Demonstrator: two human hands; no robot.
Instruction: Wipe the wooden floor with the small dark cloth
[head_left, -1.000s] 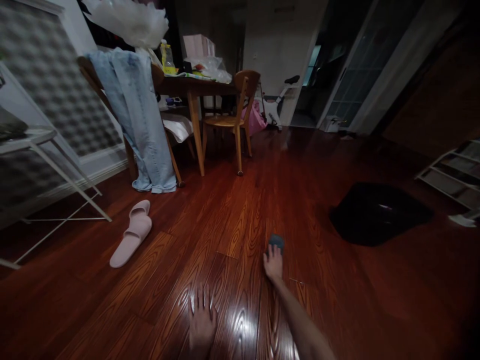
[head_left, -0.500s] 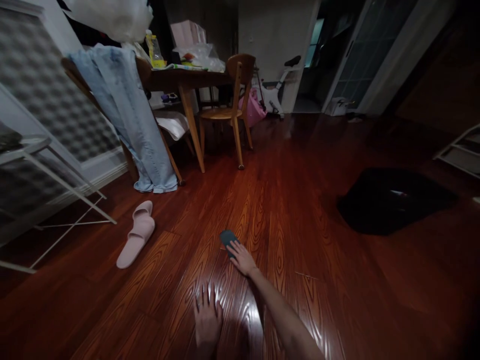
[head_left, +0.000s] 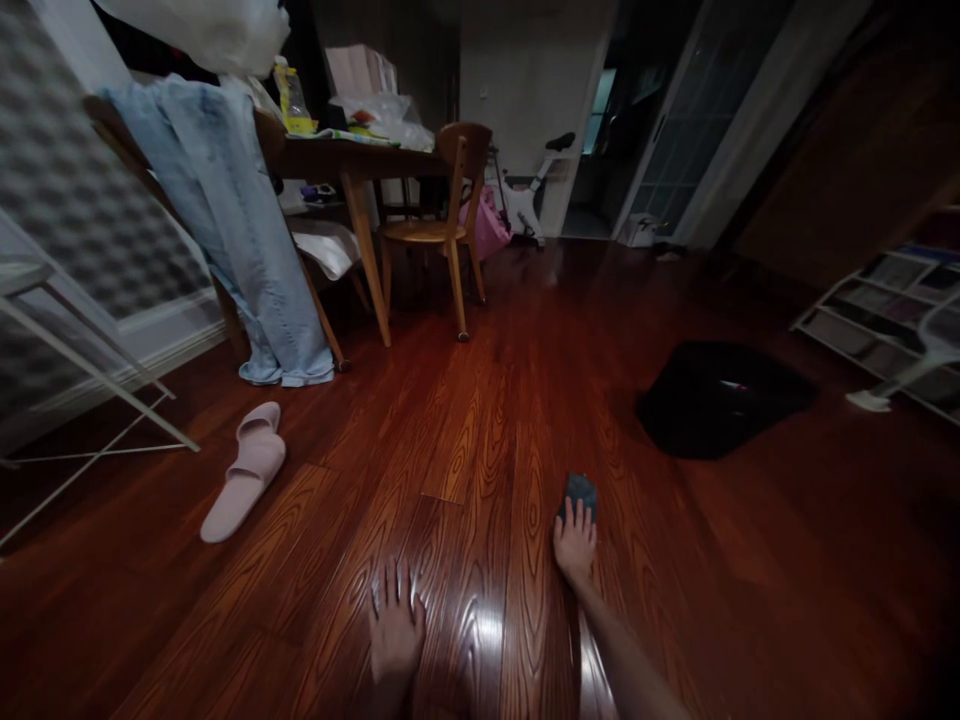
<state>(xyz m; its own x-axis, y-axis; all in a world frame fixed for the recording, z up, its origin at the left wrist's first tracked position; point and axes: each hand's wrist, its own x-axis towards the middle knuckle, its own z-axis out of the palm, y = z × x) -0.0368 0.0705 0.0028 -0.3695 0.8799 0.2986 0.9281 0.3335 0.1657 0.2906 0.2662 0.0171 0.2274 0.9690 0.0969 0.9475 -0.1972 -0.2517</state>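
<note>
My right hand [head_left: 576, 545] holds a small dark teal cloth [head_left: 580, 487] down against the glossy wooden floor. Its fingers lie over the near part of the cloth, whose far end shows beyond the fingertips. The palm side is hidden. To the left, my left hand [head_left: 395, 625] rests palm down on the floor with fingers spread and nothing in it. Bright reflections shine on the boards between the two hands.
A pink slipper [head_left: 246, 485] lies at left, near a white metal-legged stand [head_left: 90, 350]. Jeans [head_left: 232, 230] hang over a chair by the table [head_left: 330, 155]. Another wooden chair [head_left: 454, 230] stands farther back. At right are a black object [head_left: 712, 400] and a white shelf [head_left: 862, 320].
My right hand has swept the cloth to the right across the floor. The left hand stays flat in about the same place. The view has turned slightly right.
</note>
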